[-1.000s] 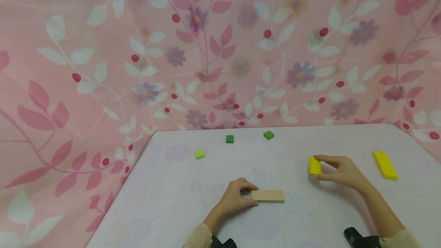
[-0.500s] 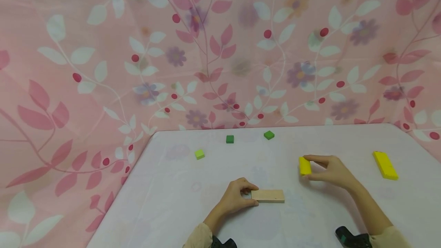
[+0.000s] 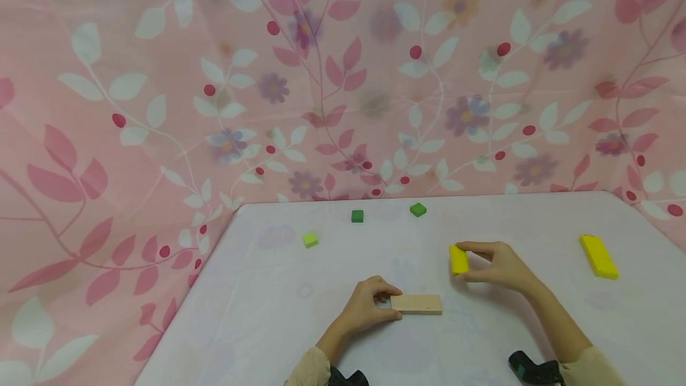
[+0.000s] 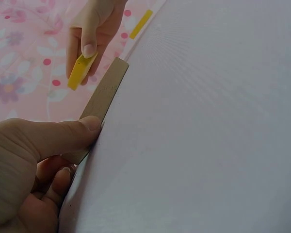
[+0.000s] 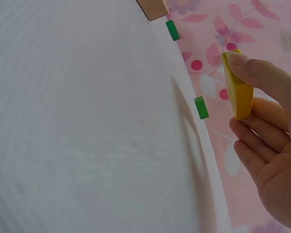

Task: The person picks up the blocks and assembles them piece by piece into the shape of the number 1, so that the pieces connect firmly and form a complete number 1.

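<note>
My left hand (image 3: pixel 367 307) pinches the left end of a plain wooden block (image 3: pixel 420 304), which lies flat on the white table. In the left wrist view the thumb presses along one side of that wooden block (image 4: pixel 104 94), with fingertips on the other side. Up and to the right, my right hand (image 3: pixel 501 265) holds a small yellow block (image 3: pixel 458 260) between thumb and fingers. The right wrist view shows this yellow block (image 5: pixel 240 90) above the tabletop, thumb on one end and fingers at the other. A gap separates the two held blocks.
A longer yellow block (image 3: pixel 598 257) lies at the right of the table (image 3: pixel 257 326). Toward the back are a light green block (image 3: pixel 310 240), a dark green block (image 3: pixel 357 216) and another green block (image 3: pixel 418 209). Pink floral cloth (image 3: pixel 343 106) hangs behind the table.
My right hand has moved left with the small yellow block, closer to the wooden block. The left hand and the wooden block have stayed where they were.
</note>
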`<state>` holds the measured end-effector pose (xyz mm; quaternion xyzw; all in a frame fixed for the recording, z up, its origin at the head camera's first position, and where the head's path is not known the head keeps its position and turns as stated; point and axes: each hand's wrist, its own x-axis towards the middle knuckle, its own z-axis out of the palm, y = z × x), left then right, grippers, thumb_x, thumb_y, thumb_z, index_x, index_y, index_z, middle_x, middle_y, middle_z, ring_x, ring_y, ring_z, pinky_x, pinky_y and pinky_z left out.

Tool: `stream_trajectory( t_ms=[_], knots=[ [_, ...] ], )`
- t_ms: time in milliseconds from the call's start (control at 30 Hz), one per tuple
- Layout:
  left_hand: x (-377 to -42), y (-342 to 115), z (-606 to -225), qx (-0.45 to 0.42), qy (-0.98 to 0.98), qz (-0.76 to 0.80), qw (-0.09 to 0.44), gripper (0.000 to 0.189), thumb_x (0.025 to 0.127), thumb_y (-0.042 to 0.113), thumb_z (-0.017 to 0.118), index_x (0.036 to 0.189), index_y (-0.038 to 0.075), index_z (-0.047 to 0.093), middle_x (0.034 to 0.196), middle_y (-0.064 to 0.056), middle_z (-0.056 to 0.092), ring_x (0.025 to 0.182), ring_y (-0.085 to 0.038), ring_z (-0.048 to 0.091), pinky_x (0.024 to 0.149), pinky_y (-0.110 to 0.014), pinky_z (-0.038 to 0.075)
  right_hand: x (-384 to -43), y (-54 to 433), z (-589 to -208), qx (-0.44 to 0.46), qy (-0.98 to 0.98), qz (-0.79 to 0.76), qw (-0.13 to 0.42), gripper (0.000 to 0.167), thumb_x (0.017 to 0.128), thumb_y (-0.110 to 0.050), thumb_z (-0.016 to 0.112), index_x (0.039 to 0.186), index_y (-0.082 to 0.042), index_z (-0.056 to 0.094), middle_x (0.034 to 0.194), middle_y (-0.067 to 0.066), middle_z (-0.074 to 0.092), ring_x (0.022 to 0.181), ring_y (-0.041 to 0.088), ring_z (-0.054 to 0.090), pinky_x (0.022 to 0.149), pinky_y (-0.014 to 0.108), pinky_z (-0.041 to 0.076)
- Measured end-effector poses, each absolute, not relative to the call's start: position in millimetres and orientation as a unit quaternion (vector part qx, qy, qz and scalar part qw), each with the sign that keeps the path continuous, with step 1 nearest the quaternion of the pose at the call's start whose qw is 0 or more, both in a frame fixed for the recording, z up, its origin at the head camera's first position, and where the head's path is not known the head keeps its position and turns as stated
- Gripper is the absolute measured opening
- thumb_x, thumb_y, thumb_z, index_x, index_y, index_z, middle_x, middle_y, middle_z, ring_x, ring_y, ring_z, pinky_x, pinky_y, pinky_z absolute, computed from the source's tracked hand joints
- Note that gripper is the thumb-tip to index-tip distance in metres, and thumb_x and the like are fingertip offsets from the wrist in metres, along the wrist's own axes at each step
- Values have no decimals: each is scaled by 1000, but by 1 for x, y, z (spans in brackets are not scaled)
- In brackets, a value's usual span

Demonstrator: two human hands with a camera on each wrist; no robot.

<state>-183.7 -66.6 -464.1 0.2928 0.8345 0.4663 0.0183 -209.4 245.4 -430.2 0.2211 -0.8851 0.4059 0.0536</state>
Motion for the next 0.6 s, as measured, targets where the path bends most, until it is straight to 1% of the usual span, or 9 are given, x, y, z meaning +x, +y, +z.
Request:
stream_trajectory(
  t_ms=[300,600],
  knots=[
    [-186,-66,-466,294,834,467,15,34,66,7,84,98,2,72,83,1,60,76,-1,52,71,-18,47,-211,233,-430,228,-878,420,35,56,72,-21,82,119,3,62,118,19,63,114,41,52,92,53,41],
    [-185,-66,-465,290,836,465,17,34,66,7,84,97,3,73,82,1,61,76,-1,51,70,-17,46,-213,214,-432,236,-872,427,32,57,71,-24,82,118,2,63,117,18,63,114,41,53,91,54,42]
  ],
)
